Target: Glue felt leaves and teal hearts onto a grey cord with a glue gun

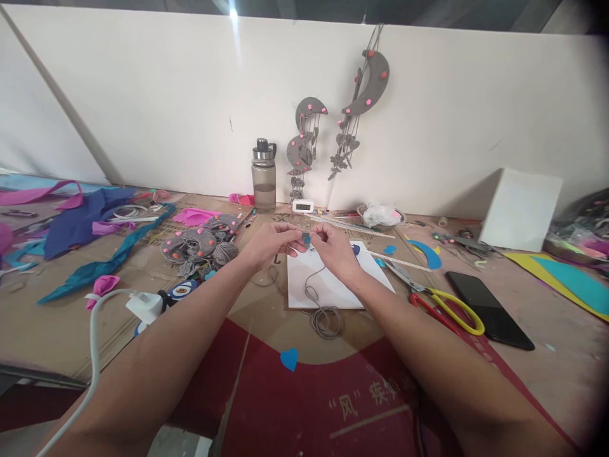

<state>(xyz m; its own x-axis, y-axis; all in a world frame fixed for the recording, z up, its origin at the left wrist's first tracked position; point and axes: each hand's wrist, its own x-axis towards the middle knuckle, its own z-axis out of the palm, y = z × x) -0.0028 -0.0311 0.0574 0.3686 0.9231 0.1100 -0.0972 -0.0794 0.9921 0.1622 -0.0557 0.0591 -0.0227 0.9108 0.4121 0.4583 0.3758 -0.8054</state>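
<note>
Above a white board [309,289], my left hand [276,244] and my right hand [333,249] meet with pinched fingers. Between the fingertips shows a small blue piece [307,239], apparently felt, its shape partly hidden; my left hand seems to grip it. Grey cord [326,322] runs from under my right hand, which is closed on it, down to a loose coil at the board's front edge. A blue felt heart [289,359] lies nearer me on the red cardboard.
Yellow-and-red-handled scissors [457,311] and a black phone [490,311] lie on the right. Grey felt moons [193,244] and a white plug with its cable [144,307] are on the left. A bottle [264,178] and small clock [303,206] stand behind; moon hangings [375,82] hang on the wall.
</note>
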